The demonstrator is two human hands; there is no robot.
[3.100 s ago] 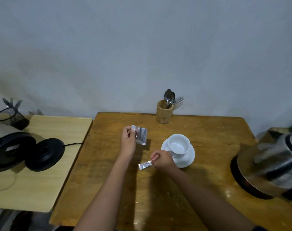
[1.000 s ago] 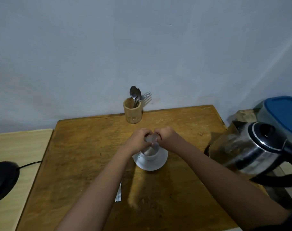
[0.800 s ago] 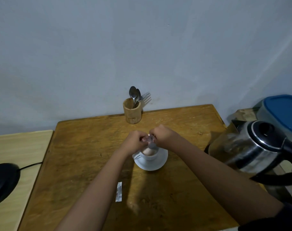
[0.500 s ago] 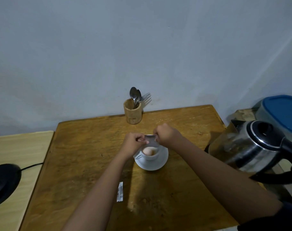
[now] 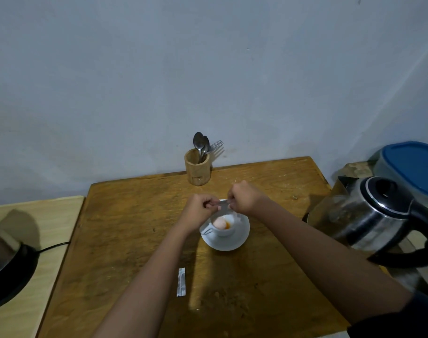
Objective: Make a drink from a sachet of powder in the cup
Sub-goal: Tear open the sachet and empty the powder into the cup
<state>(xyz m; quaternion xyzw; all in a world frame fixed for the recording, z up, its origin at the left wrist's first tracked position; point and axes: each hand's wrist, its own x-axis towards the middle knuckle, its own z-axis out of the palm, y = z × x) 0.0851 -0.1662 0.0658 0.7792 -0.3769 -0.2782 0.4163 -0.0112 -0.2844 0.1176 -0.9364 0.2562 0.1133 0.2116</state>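
Note:
A white cup (image 5: 224, 231) stands on a white saucer (image 5: 239, 237) in the middle of the wooden table (image 5: 125, 230). Pale pink powder with an orange edge lies heaped inside the cup. Just above the cup's far rim, my left hand (image 5: 200, 211) and my right hand (image 5: 242, 198) each pinch one end of the silver sachet (image 5: 223, 203), stretched nearly flat between them. The torn-off silver strip (image 5: 181, 282) lies on the table near my left forearm.
A wooden holder with spoons and a fork (image 5: 198, 166) stands at the table's far edge by the wall. A steel kettle (image 5: 374, 215) sits at the right, a blue-lidded container (image 5: 413, 167) behind it. A black appliance (image 5: 5, 264) rests on the lighter left table.
My hands have drawn apart over the cup, pulling the sachet flat. The heap of powder in the cup has come into view. The torn strip lies on the table instead of in my right hand.

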